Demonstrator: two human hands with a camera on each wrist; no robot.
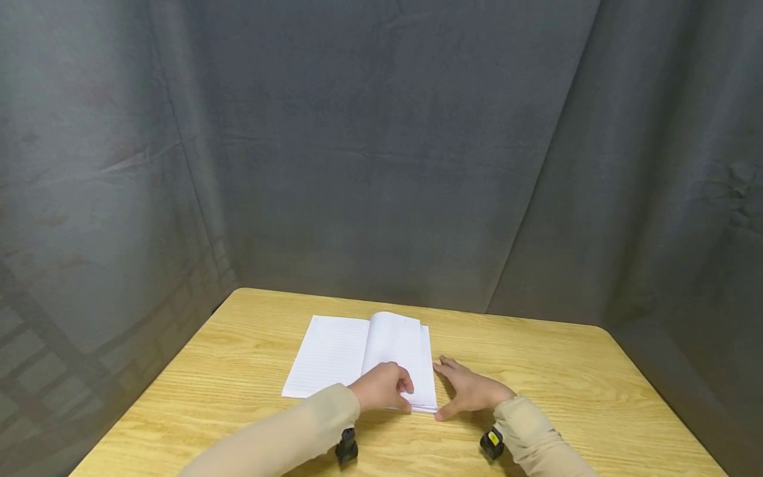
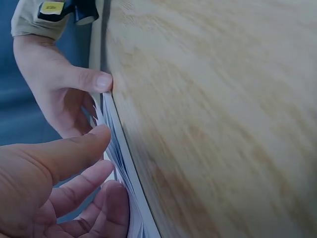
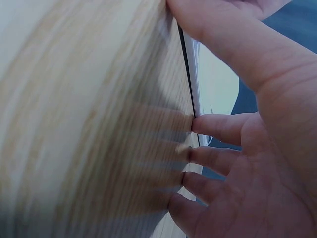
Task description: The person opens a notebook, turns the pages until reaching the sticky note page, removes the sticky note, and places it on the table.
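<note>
An open notebook (image 1: pixel 328 351) with ruled white pages lies on the table; its right-hand leaves (image 1: pixel 393 341) bulge up near the spine. Over the lower part of those leaves is my left hand (image 1: pixel 381 387), fingers loosely bent and thumb at the bottom edge. The left wrist view shows a gap between its thumb (image 2: pixel 94 144) and forefinger, both beside the page edges (image 2: pixel 116 139). My right hand (image 1: pixel 473 391) rests on the table with fingers spread along the notebook's right side. Its thumb touches the lower right corner, and its fingertips (image 3: pixel 200 124) meet the side edge.
The wooden table (image 1: pixel 238 358) extends around the notebook on all sides. Grey curtains (image 1: pixel 369 165) hang behind the table and along both sides. Each wrist carries a small black camera (image 1: pixel 491 442), and both sleeves are beige.
</note>
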